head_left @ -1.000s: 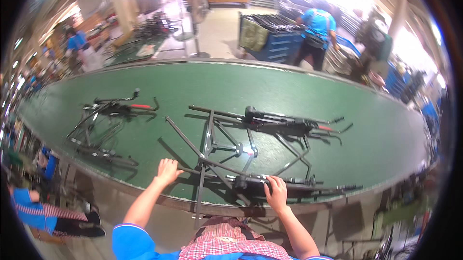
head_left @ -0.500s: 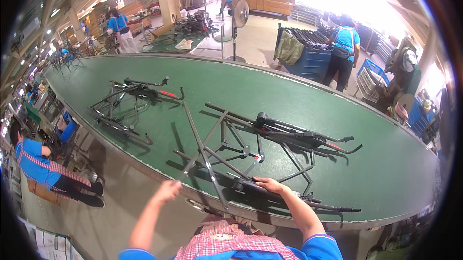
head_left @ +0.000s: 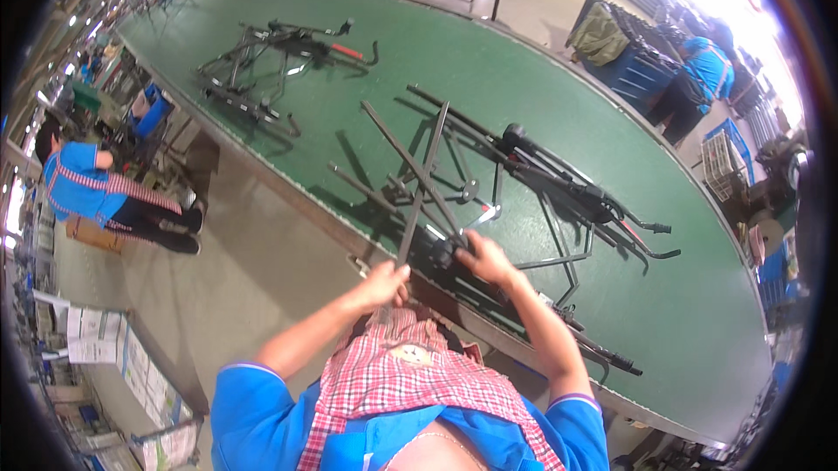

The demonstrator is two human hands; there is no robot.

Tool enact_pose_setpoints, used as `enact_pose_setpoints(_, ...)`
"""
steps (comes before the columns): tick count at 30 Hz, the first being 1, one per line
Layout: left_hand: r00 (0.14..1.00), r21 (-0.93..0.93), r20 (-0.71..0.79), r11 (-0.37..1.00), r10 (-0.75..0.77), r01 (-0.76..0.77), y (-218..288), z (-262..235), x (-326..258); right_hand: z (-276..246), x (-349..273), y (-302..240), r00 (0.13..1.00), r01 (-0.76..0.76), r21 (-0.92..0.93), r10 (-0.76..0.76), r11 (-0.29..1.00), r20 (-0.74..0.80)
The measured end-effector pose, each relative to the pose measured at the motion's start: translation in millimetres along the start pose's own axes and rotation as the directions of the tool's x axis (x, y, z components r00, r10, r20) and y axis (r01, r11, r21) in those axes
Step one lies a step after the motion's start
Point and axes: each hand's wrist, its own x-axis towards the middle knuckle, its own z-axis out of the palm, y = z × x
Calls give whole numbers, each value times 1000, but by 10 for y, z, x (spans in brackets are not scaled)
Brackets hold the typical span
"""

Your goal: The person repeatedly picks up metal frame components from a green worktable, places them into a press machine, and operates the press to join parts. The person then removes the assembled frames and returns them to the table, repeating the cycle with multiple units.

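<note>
A black metal folding frame [head_left: 559,178] lies on the green worktable in front of me, its tubes linked by rods and round dark joints. Two flat metal bars cross in an X at its left end. Low on the near side, my left hand [head_left: 384,284] is closed around the lower end of one crossed bar [head_left: 427,176]. My right hand [head_left: 487,259] grips the frame's near side beside a black joint [head_left: 447,249], close to the lower end of the other crossed bar [head_left: 406,155]. My fingers partly hide what lies under them.
Another folding frame [head_left: 279,61] with a red part lies farther left on the green table [head_left: 698,323]. A person [head_left: 113,187] is at the left, past the table edge. Across the table another person [head_left: 698,78] stands beside a blue bin [head_left: 633,74].
The view has tilted down, so the table sits higher in it. My left hand has moved in toward the right hand with the bar's lower end, and the crossed bars stand steeper.
</note>
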Motion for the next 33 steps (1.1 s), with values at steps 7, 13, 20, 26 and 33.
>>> enact_pose_setpoints(7,978,-152,196,987,75,-45,378,165,-168,-980,957,616,906,-31,-670,-262,742,-331)
enact_pose_setpoints(13,715,-445,670,879,197,174,857,1476,133,-588,1454,-663,917,344,-651,-93,677,387)
enact_pose_setpoints(20,641,-158,537,812,549,-562,1032,507,-12,-34,1498,-503,828,374,-716,136,590,544)
enact_pose_setpoints(26,916,-468,-385,831,114,-300,-194,-773,850,-146,1402,-494,893,286,-616,28,734,449)
enact_pose_setpoints(33,936,-931,252,324,245,166,-556,-198,1631,-340,1132,-476,917,362,-412,-399,836,-3)
